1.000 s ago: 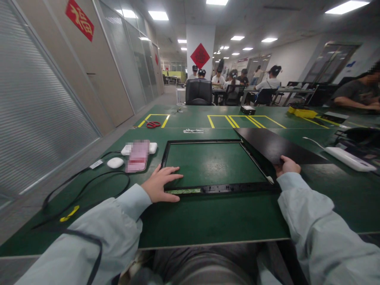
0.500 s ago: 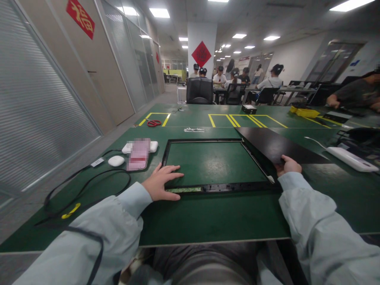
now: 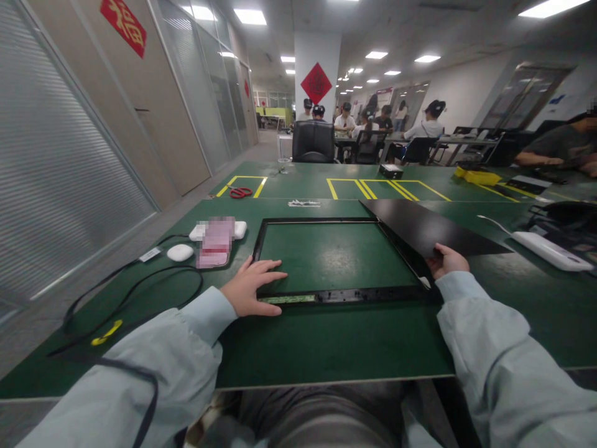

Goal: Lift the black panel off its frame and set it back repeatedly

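Observation:
A black rectangular frame (image 3: 364, 295) lies flat on the green table, its middle showing the tabletop. Along its near bar, toward the left, runs a green circuit strip (image 3: 293, 299). My left hand (image 3: 249, 287) rests over the frame's near left corner with its fingers spread. On the right, my right hand (image 3: 448, 261) pinches the near edge of a thin black panel (image 3: 433, 227), thumb on top. The panel tilts up beside the frame's right bar, its left edge close to that bar; whether they touch I cannot tell. The fingers under the panel are partly hidden.
Left of the frame lie a pink phone (image 3: 216, 242), a white round case (image 3: 180, 252) and a black cable (image 3: 135, 286). Red scissors (image 3: 240, 192) and small white pieces (image 3: 304, 203) are farther back. A white power strip (image 3: 553, 250) lies right. People sit beyond.
The black panel and my right hand have shifted slightly left, toward the frame. My left hand keeps its place on the frame's corner.

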The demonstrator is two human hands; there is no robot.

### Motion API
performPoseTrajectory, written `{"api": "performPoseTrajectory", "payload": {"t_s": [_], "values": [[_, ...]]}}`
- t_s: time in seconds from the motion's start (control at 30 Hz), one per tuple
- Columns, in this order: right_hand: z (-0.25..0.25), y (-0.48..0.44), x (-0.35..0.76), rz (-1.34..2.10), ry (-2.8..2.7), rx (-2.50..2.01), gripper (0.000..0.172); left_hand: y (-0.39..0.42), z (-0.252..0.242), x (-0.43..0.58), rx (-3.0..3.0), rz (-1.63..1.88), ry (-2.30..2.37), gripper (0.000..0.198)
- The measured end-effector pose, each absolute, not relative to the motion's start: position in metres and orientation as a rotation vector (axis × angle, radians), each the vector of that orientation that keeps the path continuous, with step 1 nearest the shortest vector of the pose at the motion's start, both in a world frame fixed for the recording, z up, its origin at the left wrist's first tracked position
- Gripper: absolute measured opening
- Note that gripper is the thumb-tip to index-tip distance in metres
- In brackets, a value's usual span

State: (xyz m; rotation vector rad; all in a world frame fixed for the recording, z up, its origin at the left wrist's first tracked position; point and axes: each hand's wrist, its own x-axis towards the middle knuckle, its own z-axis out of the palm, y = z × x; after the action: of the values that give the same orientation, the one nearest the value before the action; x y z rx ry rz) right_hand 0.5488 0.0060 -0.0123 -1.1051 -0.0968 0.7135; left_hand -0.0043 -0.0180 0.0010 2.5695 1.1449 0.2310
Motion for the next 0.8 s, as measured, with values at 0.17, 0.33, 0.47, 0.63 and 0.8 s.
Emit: {"api": "performPoseTrajectory", "payload": {"t_s": [0.17, 0.33, 0.47, 0.63, 0.8], "values": [[-0.002, 0.002, 0.535, 0.777, -0.08, -1.154, 0.024, -0.017, 0.001, -0.004, 2.566, 0.241, 1.145, 0.09], [0.01, -0.003, 0.524, 0.881, -0.097, -1.191, 0.024, -0.017, 0.001, -0.004, 2.553, 0.244, 1.143, 0.092], [0.013, -0.004, 0.521, 0.929, -0.107, -1.229, 0.023, -0.016, 0.001, -0.004, 2.545, 0.233, 1.139, 0.096], [0.008, -0.004, 0.524, 0.964, -0.129, -1.283, 0.018, -0.016, 0.0, -0.005, 2.55, 0.234, 1.143, 0.094], [0.0, -0.007, 0.53, 0.982, -0.267, -1.252, 0.019, -0.016, -0.002, -0.005, 2.545, 0.247, 1.138, 0.093]]}}
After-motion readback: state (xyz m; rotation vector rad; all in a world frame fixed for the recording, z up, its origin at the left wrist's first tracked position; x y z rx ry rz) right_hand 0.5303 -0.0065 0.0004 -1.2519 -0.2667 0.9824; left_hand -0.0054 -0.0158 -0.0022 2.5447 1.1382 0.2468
